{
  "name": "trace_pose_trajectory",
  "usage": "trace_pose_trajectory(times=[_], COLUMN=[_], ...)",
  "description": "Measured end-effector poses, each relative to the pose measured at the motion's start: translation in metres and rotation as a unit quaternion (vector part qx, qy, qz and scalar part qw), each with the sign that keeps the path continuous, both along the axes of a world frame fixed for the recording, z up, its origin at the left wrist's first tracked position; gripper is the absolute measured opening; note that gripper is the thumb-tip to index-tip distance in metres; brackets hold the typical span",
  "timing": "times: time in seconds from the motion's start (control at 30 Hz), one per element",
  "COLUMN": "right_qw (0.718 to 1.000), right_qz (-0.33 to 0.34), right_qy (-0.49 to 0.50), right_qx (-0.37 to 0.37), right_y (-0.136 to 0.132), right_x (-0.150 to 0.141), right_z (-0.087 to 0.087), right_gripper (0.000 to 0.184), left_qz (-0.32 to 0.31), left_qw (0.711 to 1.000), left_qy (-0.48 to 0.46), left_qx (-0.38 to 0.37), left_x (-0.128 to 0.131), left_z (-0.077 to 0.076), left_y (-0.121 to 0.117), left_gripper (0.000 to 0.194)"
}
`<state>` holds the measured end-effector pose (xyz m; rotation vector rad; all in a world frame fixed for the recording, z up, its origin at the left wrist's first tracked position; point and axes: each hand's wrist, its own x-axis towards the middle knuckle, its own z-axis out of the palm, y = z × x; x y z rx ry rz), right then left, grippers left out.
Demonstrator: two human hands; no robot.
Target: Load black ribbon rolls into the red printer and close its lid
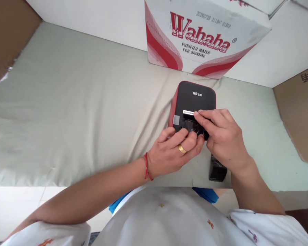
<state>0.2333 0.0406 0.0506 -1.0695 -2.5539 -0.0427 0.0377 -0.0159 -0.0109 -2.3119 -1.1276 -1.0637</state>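
A black receipt printer (196, 102) with red sides lies on the cloth-covered surface in front of me. It bears a white logo, and a small white warning label (188, 112) sits above a dark recess. Curled over its near edge, my left hand (176, 149) has its fingertips at a glossy black part (191, 124) in the recess. My right hand (222, 135) grips the printer's right side, thumb and forefinger closed near the label's right end. What lies under the fingertips is partly hidden. A black block in shiny wrap (217, 169) rests beneath my right wrist.
A white and red water carton (202, 41) stands behind the printer against a white wall (97, 20). Brown cardboard stands at the left (10, 37) and right (297, 112). Pale green cloth (74, 102) covers the surface, whose near edge lies close to my body.
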Motion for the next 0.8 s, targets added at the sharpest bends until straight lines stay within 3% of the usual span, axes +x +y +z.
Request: trace_pose_trajectory(times=[0.13, 0.37, 0.57, 0.67, 0.8], right_qw=[1.0, 0.991, 0.986, 0.985, 0.983], right_qz=[-0.004, 0.028, 0.074, 0.068, 0.06], right_qy=[0.0, 0.133, 0.151, 0.16, 0.172], right_qx=[-0.011, 0.015, 0.005, 0.001, 0.003], right_y=[0.003, -0.012, -0.04, -0.044, -0.044], right_x=[0.0, -0.006, -0.003, -0.002, -0.004], right_z=[0.002, -0.009, -0.015, -0.019, -0.02], right_gripper=[0.058, 0.043, 0.043, 0.046, 0.047], left_qz=[-0.002, -0.055, -0.024, -0.002, 0.044], left_qw=[1.0, 0.988, 0.985, 0.987, 0.991], left_qy=[-0.016, -0.146, -0.17, -0.157, -0.123], left_qx=[0.003, 0.0, 0.017, 0.033, -0.007], left_x=[0.001, -0.014, -0.038, -0.042, -0.044], left_z=[-0.001, -0.009, -0.01, -0.011, -0.006], left_y=[0.002, 0.016, 0.038, 0.039, 0.035], left_gripper=[0.025, 0.029, 0.032, 0.031, 0.028])
